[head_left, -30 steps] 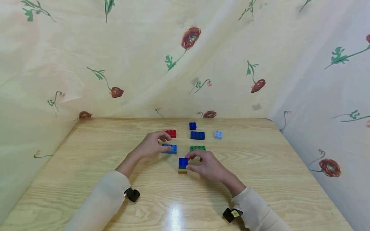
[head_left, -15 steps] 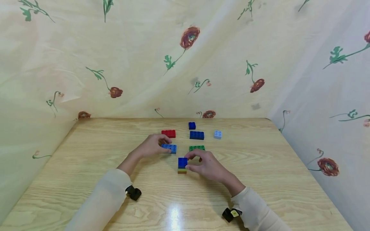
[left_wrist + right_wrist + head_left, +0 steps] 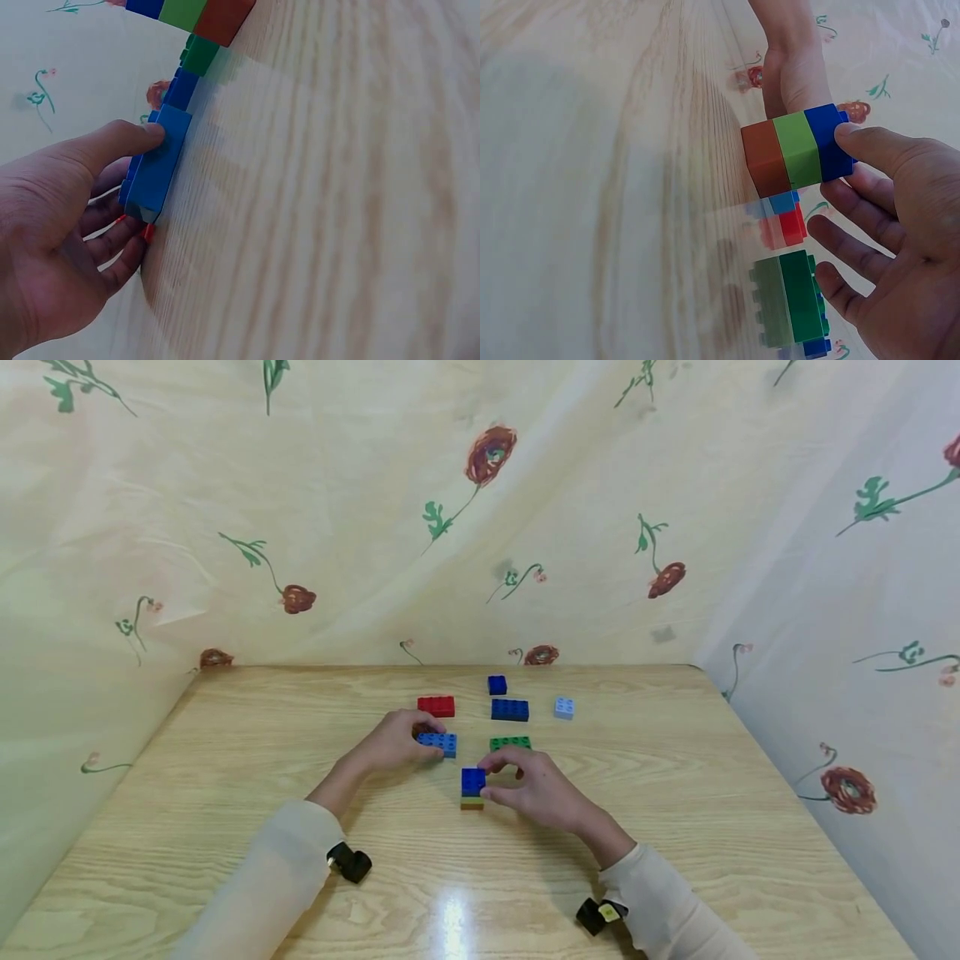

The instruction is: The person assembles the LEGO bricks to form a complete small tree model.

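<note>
My left hand [image 3: 393,742] pinches a long medium-blue toy brick [image 3: 444,744] lying on the table. In the left wrist view, the thumb presses one side of that brick while the fingers reach behind it. A small stack stands to the right: an orange-brown brick [image 3: 765,159] at the bottom, a light green brick [image 3: 799,150] in the middle and a dark blue brick [image 3: 827,142] on top. My right hand [image 3: 540,785] pinches the top brick between thumb and forefinger; the other fingers are spread in the right wrist view.
Behind the right hand lies a green brick [image 3: 510,743], partly hidden. Farther back are a red brick [image 3: 437,707], a long navy brick [image 3: 510,710], a small dark blue brick [image 3: 497,685] and a pale blue brick [image 3: 564,708]. Flowered cloth [image 3: 360,510] hangs behind the table.
The left hand's fingers have closed in around the medium-blue brick, and the red brick has come into fuller view. The right hand and the stack have stayed in place.
</note>
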The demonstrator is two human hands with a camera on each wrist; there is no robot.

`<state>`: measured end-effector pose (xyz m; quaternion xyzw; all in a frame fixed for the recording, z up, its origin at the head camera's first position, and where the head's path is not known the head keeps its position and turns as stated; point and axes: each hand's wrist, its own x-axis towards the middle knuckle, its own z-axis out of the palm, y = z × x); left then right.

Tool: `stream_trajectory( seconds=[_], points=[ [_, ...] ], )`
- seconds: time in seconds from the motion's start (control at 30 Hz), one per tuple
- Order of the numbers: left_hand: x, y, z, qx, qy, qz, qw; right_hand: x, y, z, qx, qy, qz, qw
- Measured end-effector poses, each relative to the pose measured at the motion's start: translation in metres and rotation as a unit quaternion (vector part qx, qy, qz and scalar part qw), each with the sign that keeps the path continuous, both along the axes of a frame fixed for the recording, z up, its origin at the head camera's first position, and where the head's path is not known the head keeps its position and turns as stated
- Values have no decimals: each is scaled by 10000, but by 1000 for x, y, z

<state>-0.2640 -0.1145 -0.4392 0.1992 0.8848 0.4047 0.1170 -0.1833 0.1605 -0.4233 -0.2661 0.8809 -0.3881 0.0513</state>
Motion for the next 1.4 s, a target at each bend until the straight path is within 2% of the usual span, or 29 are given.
stream_trajectory(
  seconds=[0.1, 0.4, 0.7, 1.0, 1.17, 1.4],
  points=[
    [2, 0, 1, 77, -36, 91, 9999, 0, 0, 1, 13, 1, -9, 10000],
    [9, -3, 8, 257, 163, 328, 9990, 0, -2, 1, 43, -9, -11, 10000],
    [21, -10, 17, 508, 424, 146, 9977, -2, -2, 0, 8, 26, -35, 10000],
    [30, -11, 22, 581, 495, 150, 9970, -4, -2, -2, -71, 32, -52, 10000],
    [35, -12, 28, 588, 513, 114, 9969, -6, -3, -1, -102, 80, -57, 9999],
    [43, -7, 37, 646, 454, -102, 9968, -9, -3, -3, -115, 179, -98, 9997]
  ],
)
